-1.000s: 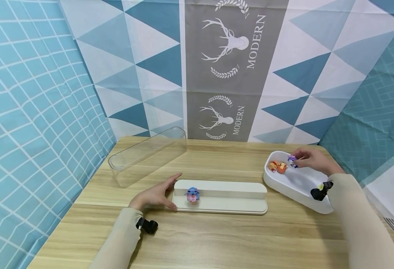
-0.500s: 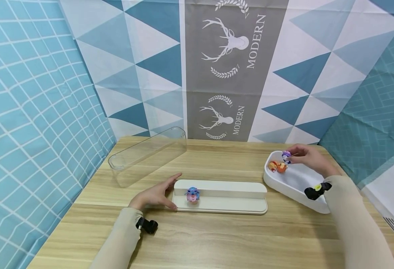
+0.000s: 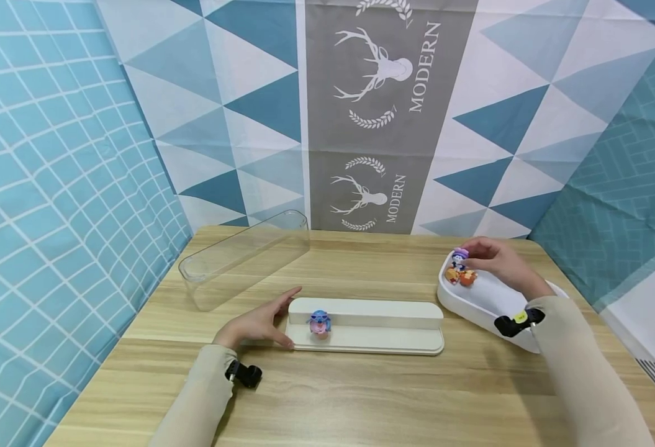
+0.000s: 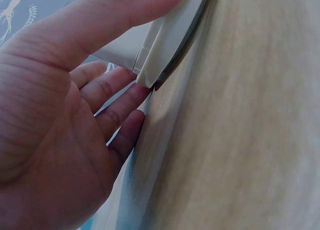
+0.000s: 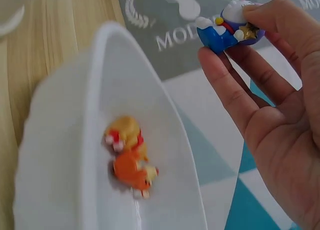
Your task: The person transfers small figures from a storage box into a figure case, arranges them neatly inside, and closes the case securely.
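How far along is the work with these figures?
Early on, it seems. Done: the blue figure is on the stand. In hand: the purple-hatted figure, pinched by the right hand. Probably left: the yellow figure and orange figure, lying in the bin, and perhaps the clear cover, off beside the stand.

A: what's the right hand [image 3: 497, 264] got?
B: Doraemon-style figurine [image 5: 232, 33], blue body, purple hat, gold star, pinched by the white tub's [image 3: 475, 315] far end
A: and the left hand [image 3: 254, 323]?
B: touching the left end of a cream stepped display base [image 3: 380, 338], sitting flat
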A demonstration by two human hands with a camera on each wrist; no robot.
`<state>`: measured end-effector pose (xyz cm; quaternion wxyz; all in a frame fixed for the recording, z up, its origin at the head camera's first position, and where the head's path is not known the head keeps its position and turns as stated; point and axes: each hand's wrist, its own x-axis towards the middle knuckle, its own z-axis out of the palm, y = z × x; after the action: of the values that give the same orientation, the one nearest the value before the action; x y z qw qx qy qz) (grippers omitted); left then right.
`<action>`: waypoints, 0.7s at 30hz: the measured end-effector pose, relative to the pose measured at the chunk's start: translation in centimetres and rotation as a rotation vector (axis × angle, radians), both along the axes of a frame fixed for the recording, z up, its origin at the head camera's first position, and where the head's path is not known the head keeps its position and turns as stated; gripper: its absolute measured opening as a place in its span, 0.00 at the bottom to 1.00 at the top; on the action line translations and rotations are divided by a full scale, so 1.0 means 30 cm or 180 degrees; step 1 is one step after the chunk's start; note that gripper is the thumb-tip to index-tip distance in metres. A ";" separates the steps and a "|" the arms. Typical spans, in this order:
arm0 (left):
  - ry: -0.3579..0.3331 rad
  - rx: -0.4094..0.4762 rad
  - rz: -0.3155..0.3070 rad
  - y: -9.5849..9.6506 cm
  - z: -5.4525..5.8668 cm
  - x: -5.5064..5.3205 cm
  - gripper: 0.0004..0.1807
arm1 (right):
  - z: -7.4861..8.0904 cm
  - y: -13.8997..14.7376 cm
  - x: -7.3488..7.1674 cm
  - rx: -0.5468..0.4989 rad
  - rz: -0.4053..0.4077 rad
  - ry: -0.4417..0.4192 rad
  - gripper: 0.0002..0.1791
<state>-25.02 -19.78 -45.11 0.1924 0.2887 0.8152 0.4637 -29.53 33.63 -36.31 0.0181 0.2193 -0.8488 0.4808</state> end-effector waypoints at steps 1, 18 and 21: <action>-0.0002 0.0000 0.0001 -0.001 0.001 0.000 0.66 | 0.001 -0.012 0.000 -0.0028 0.0042 0.0004 0.15; -0.0033 0.0059 -0.0044 0.003 0.004 0.000 0.66 | 0.008 -0.169 0.013 -0.0322 0.0834 -0.0141 0.12; -0.0037 0.0057 -0.0039 0.001 0.003 -0.001 0.65 | 0.005 -0.192 0.016 -0.0395 0.0982 -0.0171 0.11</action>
<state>-25.03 -19.75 -45.03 0.1974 0.2927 0.8082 0.4714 -29.06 27.86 -36.17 -0.0651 0.3325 -0.7739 0.5350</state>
